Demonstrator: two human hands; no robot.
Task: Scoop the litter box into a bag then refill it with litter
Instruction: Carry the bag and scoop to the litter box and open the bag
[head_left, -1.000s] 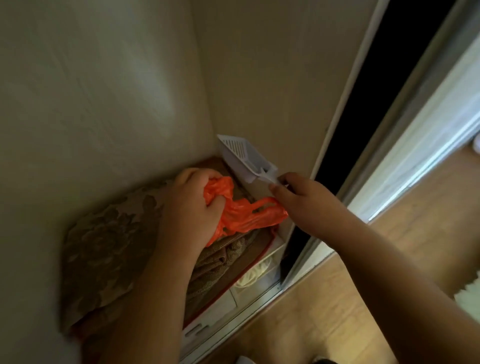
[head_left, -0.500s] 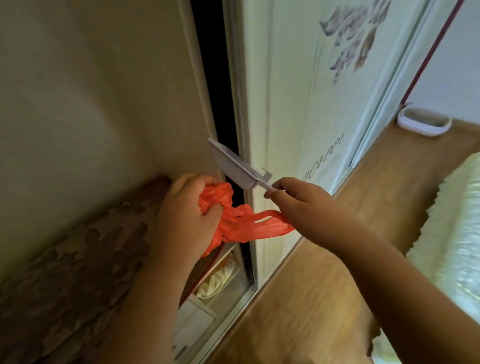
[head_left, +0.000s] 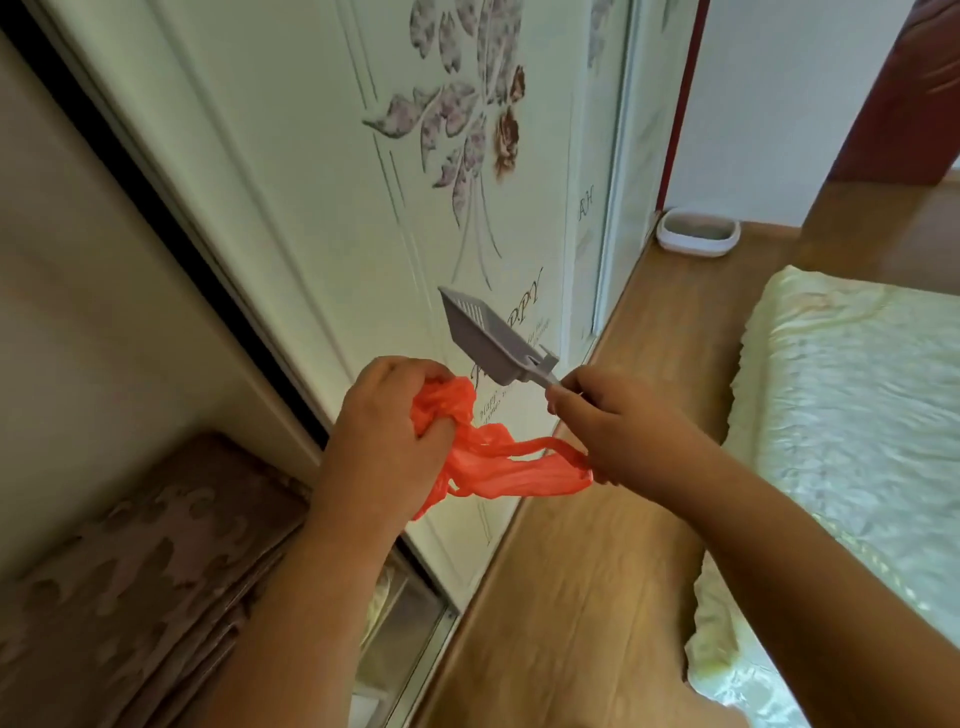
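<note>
My left hand (head_left: 387, 423) is closed around a crumpled orange plastic bag (head_left: 498, 462), whose loose handles trail to the right. My right hand (head_left: 618, 428) grips the handle of a grey slotted litter scoop (head_left: 485, 338), which points up and left in front of a wardrobe door; the same hand also pinches the bag's handle end. The white litter box (head_left: 696, 235) sits far off on the wooden floor at the upper right, against the wall.
A white sliding wardrobe door with a flower print (head_left: 457, 119) fills the upper middle. Folded brown patterned fabric (head_left: 130, 571) lies in the open wardrobe at the lower left. A bed with a pale green cover (head_left: 852, 415) stands on the right, with a wooden floor strip (head_left: 571, 597) between.
The view has swung right, away from the wardrobe's inside toward the room. Both hands have come out of the wardrobe with the bag and scoop. The litter box now shows nearer.
</note>
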